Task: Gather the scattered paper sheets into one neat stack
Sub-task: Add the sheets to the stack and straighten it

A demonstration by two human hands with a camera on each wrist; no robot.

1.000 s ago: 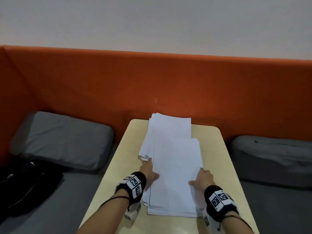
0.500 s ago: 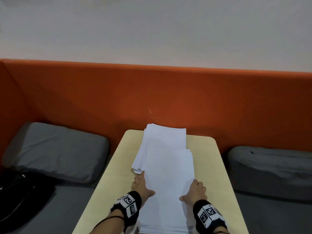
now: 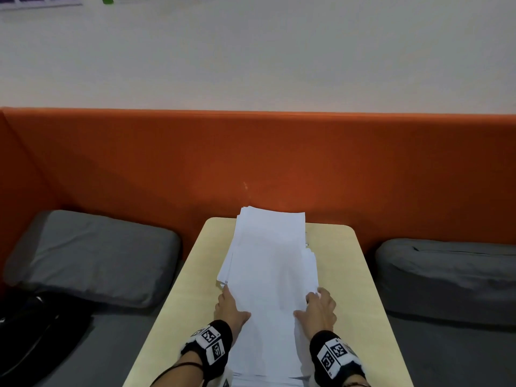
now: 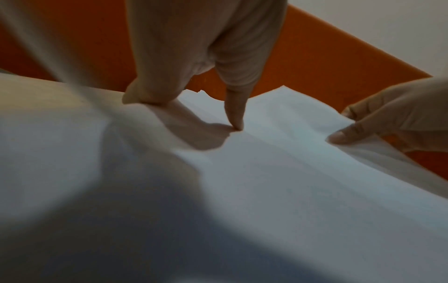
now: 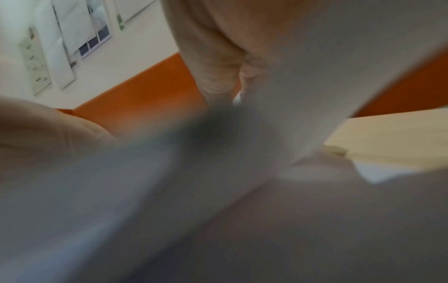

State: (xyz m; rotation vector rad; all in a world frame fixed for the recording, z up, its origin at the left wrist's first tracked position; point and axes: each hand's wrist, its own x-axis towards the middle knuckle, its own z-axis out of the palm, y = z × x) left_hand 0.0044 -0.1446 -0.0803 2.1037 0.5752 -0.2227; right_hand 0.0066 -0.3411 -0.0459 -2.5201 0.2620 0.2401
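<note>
White paper sheets lie in a long overlapping run down the middle of the beige table. A far pile juts past the table's back edge. My left hand holds the near pile's left edge. In the left wrist view its thumb presses on top of the sheets and its fingers curl round the edge. My right hand pinches the right edge, thumb on top, as the left wrist view shows. The right wrist view is blurred by paper close to the lens.
An orange padded backrest runs behind the table. Grey cushions lie on the seat at the left and at the right. A black bag sits at the lower left. Bare tabletop shows on both sides of the sheets.
The head view has tilted up. My right hand has moved in to the left, and the near pile looks narrower between the two hands. The far pile has stayed put.
</note>
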